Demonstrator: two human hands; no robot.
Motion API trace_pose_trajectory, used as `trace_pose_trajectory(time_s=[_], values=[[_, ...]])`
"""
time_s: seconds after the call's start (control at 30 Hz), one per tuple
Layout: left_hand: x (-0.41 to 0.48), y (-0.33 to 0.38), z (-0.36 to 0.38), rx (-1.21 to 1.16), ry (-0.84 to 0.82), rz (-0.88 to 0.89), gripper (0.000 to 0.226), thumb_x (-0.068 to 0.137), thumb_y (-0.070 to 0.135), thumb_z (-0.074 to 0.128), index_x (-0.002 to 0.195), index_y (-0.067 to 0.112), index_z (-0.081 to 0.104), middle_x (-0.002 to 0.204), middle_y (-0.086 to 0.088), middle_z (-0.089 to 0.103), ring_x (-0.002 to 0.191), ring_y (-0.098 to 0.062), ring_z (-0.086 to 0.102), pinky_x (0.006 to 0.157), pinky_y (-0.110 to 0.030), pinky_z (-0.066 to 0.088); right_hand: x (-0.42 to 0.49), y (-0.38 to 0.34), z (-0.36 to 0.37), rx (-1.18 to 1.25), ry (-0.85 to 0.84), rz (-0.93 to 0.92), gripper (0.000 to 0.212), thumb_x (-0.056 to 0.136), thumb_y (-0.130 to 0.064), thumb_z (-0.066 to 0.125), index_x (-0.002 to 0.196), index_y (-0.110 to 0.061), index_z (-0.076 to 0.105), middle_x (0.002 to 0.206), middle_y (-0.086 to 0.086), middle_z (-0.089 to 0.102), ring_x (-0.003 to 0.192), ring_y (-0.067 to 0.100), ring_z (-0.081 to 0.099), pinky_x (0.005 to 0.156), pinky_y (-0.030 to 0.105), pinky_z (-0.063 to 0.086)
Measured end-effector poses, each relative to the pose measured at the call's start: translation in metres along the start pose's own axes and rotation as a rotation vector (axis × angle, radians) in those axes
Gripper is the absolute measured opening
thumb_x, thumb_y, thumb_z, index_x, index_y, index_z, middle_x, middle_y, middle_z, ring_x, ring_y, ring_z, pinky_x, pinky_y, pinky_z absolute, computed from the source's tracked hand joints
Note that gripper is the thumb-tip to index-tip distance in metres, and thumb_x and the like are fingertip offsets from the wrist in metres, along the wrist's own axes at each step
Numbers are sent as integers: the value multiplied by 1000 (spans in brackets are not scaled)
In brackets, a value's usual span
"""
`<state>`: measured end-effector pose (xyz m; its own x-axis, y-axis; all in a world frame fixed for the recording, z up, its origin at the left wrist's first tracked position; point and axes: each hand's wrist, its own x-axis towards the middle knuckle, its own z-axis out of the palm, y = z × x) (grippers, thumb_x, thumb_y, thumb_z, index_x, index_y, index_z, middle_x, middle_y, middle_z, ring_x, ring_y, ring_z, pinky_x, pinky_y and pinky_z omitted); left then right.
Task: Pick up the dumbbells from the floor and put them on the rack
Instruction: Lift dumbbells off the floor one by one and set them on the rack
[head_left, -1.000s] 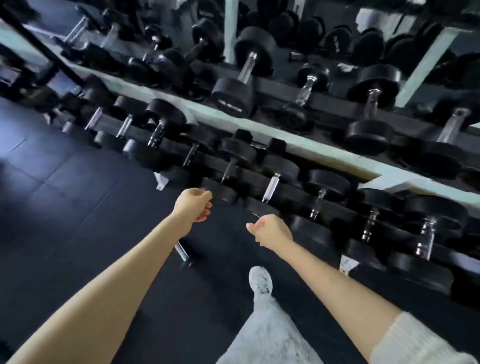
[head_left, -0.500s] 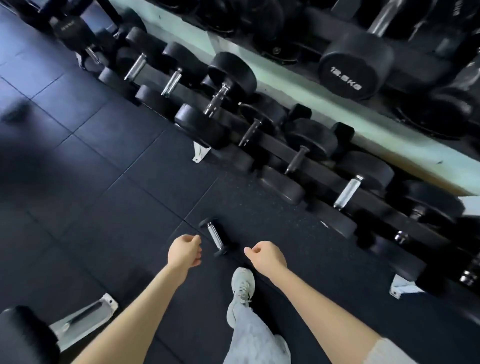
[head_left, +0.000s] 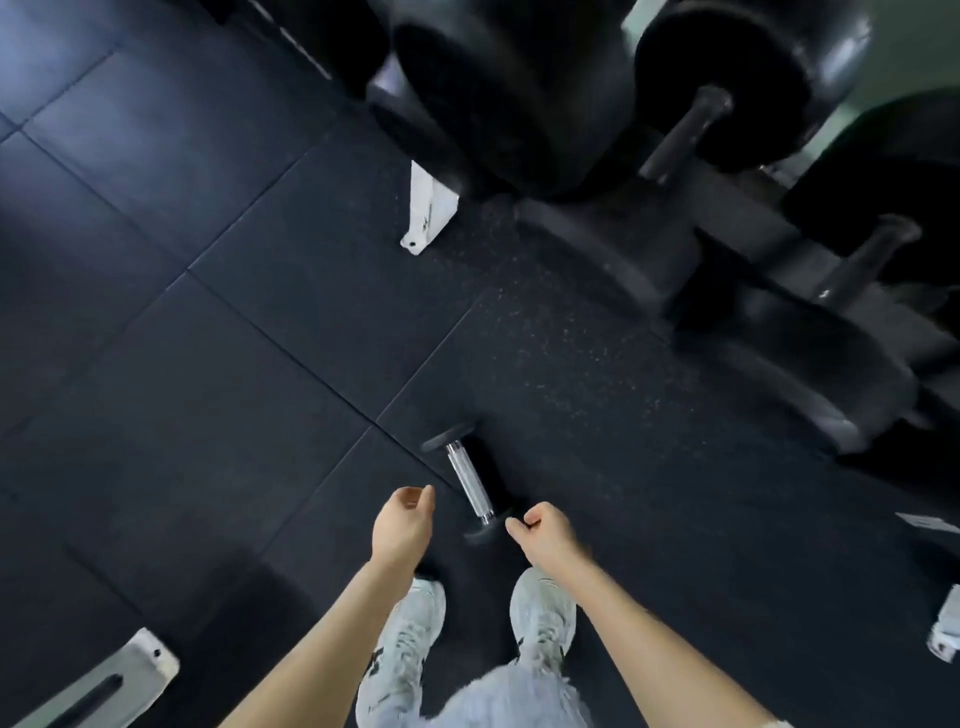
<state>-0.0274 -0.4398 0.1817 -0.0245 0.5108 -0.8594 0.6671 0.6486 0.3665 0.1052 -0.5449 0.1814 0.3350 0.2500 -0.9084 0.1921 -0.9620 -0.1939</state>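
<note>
A small dumbbell (head_left: 470, 483) with a chrome handle and black ends lies on the black rubber floor just ahead of my feet. My left hand (head_left: 402, 522) hangs left of its near end, fingers loosely curled, holding nothing. On the other side, my right hand (head_left: 545, 535) is curled close to the dumbbell's near end, also empty and not touching it. The rack (head_left: 737, 244) fills the upper right, blurred, with large black dumbbells (head_left: 727, 88) resting on its lowest tier.
A white rack foot (head_left: 428, 213) stands on the floor at upper centre, another (head_left: 943, 629) at the right edge. A grey metal bench foot (head_left: 104, 686) is at the lower left. My white shoes (head_left: 540, 613) stand right behind the dumbbell. Open floor tiles (head_left: 156, 338) spread left.
The view has tilted from the rack down to the floor. The small dumbbell has come into view and both hands have dropped close to either side of it.
</note>
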Motion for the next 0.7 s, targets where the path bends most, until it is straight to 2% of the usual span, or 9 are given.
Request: trace_pose_trajectory(time_s=[0.07,0.13,0.2,0.27,0.33,0.43,0.53,0.6,0.7], values=[[49,-19,16,25,-35,6,35,90,41,49,107,12,60,113,-14,66,108,-32,62,95,-44,51,46,3,22,-48,7,8,46,91,-49,51,125,-17,53,124,0,61,114,23,59,89,32,45],[98,-36,33,23,-76,20,46,90,45,46,108,4,59,114,-20,63,110,-36,60,93,-43,50,94,8,45,-99,11,10,53,90,-51,52,130,-16,49,129,1,60,118,24,57,93,34,47],[142,-50,53,38,-98,26,48,90,46,43,94,0,55,93,-22,63,90,-35,62,85,-43,51,142,12,67,-117,3,-10,59,89,-52,54,135,-17,45,132,2,59,120,23,58,95,33,47],[175,-59,70,63,-110,29,39,94,44,37,81,8,45,66,-4,48,61,-18,47,68,-37,43,184,15,87,-128,-10,-44,64,87,-55,53,137,-15,43,133,3,58,119,25,58,93,34,47],[202,-66,88,70,-132,15,37,96,42,33,86,9,47,66,2,43,60,-12,39,60,-30,35,217,17,102,-133,-44,-68,67,85,-59,52,134,-14,46,127,4,61,114,26,59,88,35,47],[225,-76,106,-75,-190,-4,41,97,43,35,103,7,53,89,-2,56,84,-17,52,76,-29,39,242,25,119,-99,-130,-81,54,83,-62,51,116,-20,61,103,0,72,95,22,67,87,36,51],[230,-80,119,-240,-222,-35,45,98,40,36,119,5,54,115,-8,65,108,-24,61,97,-39,48,250,32,125,-105,-128,-89,52,81,-67,46,102,-23,65,86,-5,75,83,18,69,87,38,52],[222,-74,121,-280,-194,-40,45,98,39,36,124,6,53,121,-14,64,112,-30,61,100,-47,47,246,33,123,-103,-102,-99,52,80,-69,46,97,-24,65,83,-6,74,81,19,68,85,37,52],[201,-61,116,-285,-160,-15,44,98,38,36,121,4,53,121,-18,63,110,-34,62,98,-50,49,222,27,111,-100,-66,-113,54,78,-71,47,91,-22,65,82,-4,74,83,23,68,87,39,52]])
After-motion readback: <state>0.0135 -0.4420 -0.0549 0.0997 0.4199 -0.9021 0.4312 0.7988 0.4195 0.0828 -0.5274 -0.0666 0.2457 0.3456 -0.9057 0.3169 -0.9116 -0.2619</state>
